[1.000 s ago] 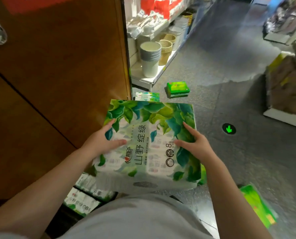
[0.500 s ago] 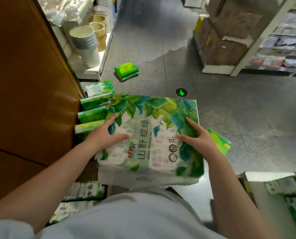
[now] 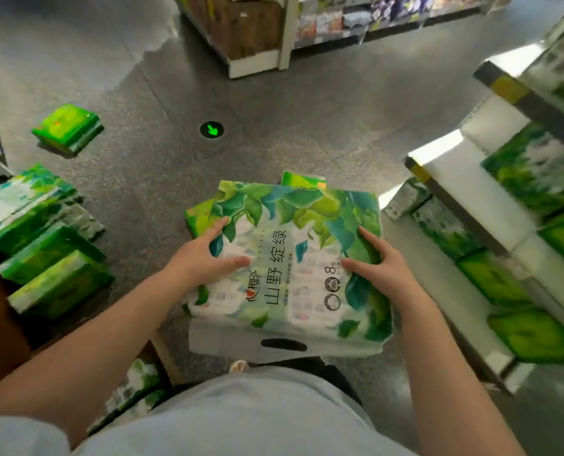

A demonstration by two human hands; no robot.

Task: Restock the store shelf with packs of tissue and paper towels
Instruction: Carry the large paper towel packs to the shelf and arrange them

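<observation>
Swung rightward, both hands grip the tissue pack (image 3: 287, 258) near the shelf (image 3: 471, 205), loose packs (image 3: 49, 258) left.

A shop aisle with a grey speckled floor (image 3: 323, 133), glossy and brighter at the top left. A round green arrow marker (image 3: 212, 130) glows on it. White shelving (image 3: 491, 205) stands at the right; another shelf unit with a white base (image 3: 257, 65) stands further off

The view has swung right: the brown panel has gone from sight, and a shelf (image 3: 491, 205) stocked with green packs (blurred, probably tissue) now stands at right.
</observation>
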